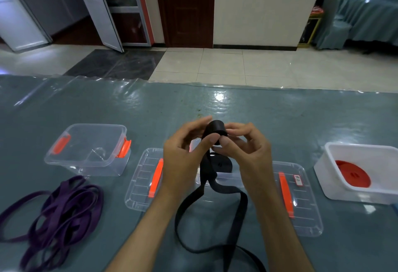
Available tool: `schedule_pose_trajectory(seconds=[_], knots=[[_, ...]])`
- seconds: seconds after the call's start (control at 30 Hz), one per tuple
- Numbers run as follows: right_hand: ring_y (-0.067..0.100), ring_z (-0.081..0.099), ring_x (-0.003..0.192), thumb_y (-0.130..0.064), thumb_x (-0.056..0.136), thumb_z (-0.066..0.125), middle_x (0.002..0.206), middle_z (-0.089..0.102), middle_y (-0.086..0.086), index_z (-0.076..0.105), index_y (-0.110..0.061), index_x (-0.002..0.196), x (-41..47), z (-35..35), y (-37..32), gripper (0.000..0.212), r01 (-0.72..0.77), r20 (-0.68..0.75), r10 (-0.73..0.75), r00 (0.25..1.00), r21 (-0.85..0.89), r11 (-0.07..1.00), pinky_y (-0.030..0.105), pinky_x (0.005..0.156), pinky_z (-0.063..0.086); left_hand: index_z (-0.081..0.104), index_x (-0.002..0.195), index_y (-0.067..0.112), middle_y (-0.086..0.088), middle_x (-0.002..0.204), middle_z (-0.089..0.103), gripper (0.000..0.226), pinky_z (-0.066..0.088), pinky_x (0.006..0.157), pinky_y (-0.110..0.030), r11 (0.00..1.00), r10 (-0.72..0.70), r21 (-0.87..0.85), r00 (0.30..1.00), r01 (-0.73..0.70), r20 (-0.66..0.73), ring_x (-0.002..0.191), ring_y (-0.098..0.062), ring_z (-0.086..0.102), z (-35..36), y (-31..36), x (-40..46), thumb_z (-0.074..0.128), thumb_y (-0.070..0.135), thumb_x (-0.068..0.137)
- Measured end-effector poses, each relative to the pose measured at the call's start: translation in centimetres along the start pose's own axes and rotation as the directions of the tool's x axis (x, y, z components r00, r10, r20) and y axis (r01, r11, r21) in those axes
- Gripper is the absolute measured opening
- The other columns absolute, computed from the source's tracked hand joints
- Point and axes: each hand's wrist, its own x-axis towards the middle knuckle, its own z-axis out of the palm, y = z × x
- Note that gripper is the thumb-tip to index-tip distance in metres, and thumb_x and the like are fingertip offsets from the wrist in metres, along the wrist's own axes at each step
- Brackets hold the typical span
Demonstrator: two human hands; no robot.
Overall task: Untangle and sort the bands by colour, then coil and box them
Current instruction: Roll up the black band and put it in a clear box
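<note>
Both your hands meet above the table centre, pinching a small tight roll of black band [216, 131] between them. Your left hand [187, 150] presses its thumb against the roll's near face w/ fingers curled round the far side; your right hand [245, 148] pinches the roll's right end btwn thumb and fingertips, other fingers loosely bent. The uncoiled tail of the black band hangs down from the roll, passes btwn your wrists, loops across the table toward you and runs out of view at the bottom edge. Directly below and just behind the grip sits a clear box [224, 182], partly hidden by your hands, w/ an already coiled black band [221, 163] inside. Left of the grip, beside that box, a clear lid w/ an orange clip [148, 178] lies flat; a matching lid [298, 198] lies right of the grip. Further left stands an empty-looking clear box w/ orange latches [88, 149]. Nearer you on that side, a loose tangle of purple bands [58, 213] lies on the table. Far right of the grip, a white box [357, 172] holds a coiled red band [353, 173]. All rest on a grey-blue tabletop [280, 116] under a clear plastic sheet.
</note>
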Motion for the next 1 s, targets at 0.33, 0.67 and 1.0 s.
schedule_pose_trajectory(seconds=[0.33, 0.67, 1.0], knots=[[0.038, 0.077, 0.104, -0.006, 0.093, 0.077, 0.112, 0.075, 0.017, 0.069, -0.007, 0.109, -0.5, 0.3, -0.5, 0.017, 0.038, -0.030, -0.038, 0.999, 0.003, 0.999, 0.046, 0.084, 0.065, 0.074, 0.125, 0.022, -0.004, 0.119, 0.074, 0.030, 0.056, 0.099, -0.034, 0.999, 0.028, -0.021, 0.995, -0.026, 0.092, 0.117, -0.031, 0.069, 0.6, -0.2, -0.4, 0.073, 0.027, 0.096], [0.023, 0.077, 0.102, -0.010, 0.088, 0.083, 0.109, 0.079, 0.003, 0.073, -0.023, 0.121, -0.1, 0.9, -1.3, 0.037, 0.187, -0.061, -0.198, 0.978, -0.154, 0.970, 0.024, 0.085, 0.061, 0.074, 0.104, 0.010, -0.008, 0.109, 0.079, 0.014, 0.057, 0.092, -0.024, 0.972, -0.039, -0.233, 0.997, 0.021, -0.071, 0.108, -0.023, 0.076, 0.7, 0.3, -1.0, 0.078, 0.012, 0.091], [0.022, 0.077, 0.098, -0.012, 0.085, 0.086, 0.101, 0.079, 0.004, 0.076, -0.018, 0.111, -0.5, 0.8, -1.6, 0.028, 0.191, -0.012, -0.195, 0.981, -0.129, 0.973, 0.024, 0.084, 0.060, 0.076, 0.105, 0.021, -0.013, 0.111, 0.078, 0.026, 0.059, 0.090, -0.029, 0.964, -0.071, -0.260, 0.994, 0.048, -0.080, 0.107, -0.029, 0.076, 0.5, 2.0, -0.9, 0.088, 0.016, 0.082]])
